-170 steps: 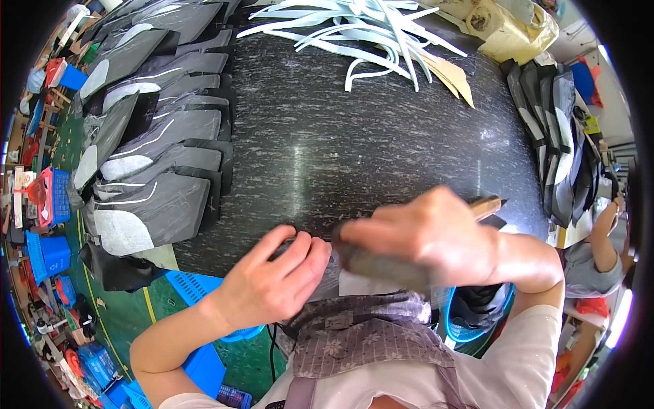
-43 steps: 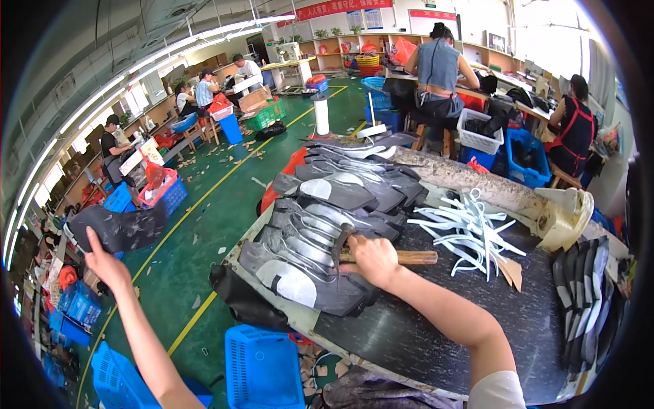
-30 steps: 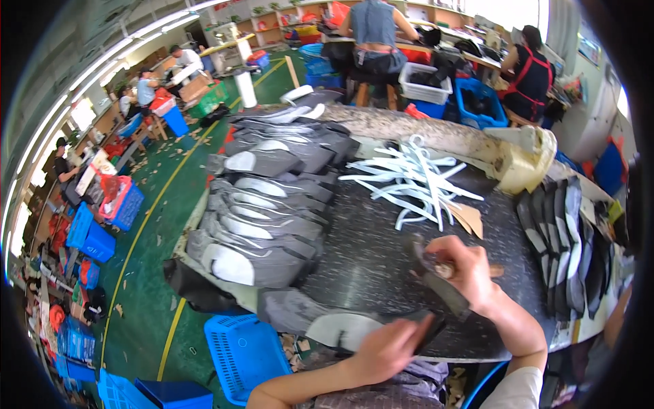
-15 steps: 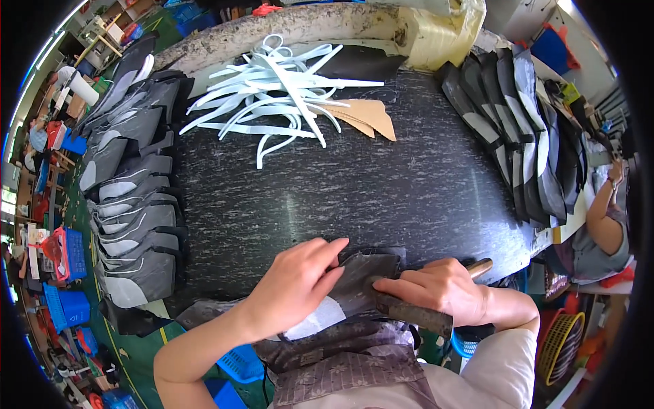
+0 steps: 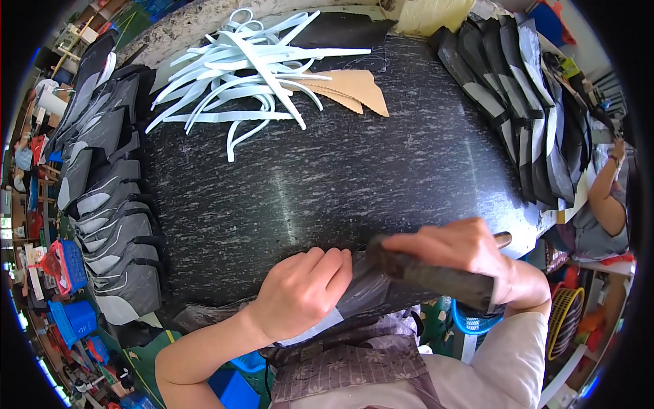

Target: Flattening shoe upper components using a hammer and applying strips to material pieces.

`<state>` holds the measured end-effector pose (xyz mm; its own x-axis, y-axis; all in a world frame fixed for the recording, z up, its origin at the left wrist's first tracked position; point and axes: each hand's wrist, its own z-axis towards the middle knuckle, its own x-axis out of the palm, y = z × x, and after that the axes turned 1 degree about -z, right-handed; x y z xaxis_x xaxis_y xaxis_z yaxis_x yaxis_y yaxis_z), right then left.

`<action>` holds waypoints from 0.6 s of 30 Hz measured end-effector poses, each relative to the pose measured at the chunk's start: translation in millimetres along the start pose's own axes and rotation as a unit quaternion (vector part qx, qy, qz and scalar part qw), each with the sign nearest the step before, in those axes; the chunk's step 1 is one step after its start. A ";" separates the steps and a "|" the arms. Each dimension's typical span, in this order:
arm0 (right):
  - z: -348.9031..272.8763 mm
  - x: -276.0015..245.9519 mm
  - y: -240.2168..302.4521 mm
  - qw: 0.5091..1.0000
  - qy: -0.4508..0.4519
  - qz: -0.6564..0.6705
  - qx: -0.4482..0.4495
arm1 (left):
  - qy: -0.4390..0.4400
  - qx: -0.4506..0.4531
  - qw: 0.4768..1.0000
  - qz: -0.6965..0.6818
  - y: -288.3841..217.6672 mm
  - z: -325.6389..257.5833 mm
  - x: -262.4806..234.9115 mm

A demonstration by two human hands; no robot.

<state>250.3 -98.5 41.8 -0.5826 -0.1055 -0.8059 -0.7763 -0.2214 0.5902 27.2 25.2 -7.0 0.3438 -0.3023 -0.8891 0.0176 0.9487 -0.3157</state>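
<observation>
My right hand [image 5: 453,249] is closed round a hammer [image 5: 443,276] with a long, worn dark metal head. The end of its wooden handle [image 5: 503,240] sticks out behind my hand. The head's left end is blurred, over a dark grey shoe-upper piece [image 5: 364,290] at the table's near edge. My left hand [image 5: 303,290] presses on this piece with its fingers curled together, and its fingertips are partly hidden. A light grey patch [image 5: 315,331] of the piece shows below my left hand.
Overlapping dark and light grey pieces line the left [image 5: 126,238] and right [image 5: 507,88] of the speckled black table [image 5: 340,184]. Pale blue strips [image 5: 238,75] and tan serrated pieces [image 5: 357,87] lie at the back. A co-worker's arm [image 5: 606,194] shows far right; blue baskets [image 5: 71,320] stand left.
My left hand has come down onto the dark grey piece and its fingers have drawn together. My right hand has lifted the hammer slightly up and right. The view has shifted a little.
</observation>
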 end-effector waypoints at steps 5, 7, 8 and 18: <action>17.7 7.8 2.8 0.997 -0.059 -0.053 0.001 | -0.003 0.038 0.997 0.059 -2.1 -2.4 3.0; 19.1 8.1 3.6 0.998 -0.001 -0.067 -0.005 | 0.007 0.040 0.997 0.058 -2.8 -3.6 1.5; 19.6 6.1 2.9 0.998 -0.001 -0.068 -0.004 | 0.007 0.041 0.997 0.058 -2.4 -3.0 1.9; 18.0 9.3 2.9 0.999 0.040 -0.016 0.026 | 0.000 -0.067 0.998 -0.019 1.9 -1.2 -13.1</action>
<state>238.4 -82.8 36.8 -0.5377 -0.1772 -0.8243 -0.8066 -0.1764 0.5641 21.6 31.0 3.7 0.3454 -0.3369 -0.8759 -0.0957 0.9158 -0.3900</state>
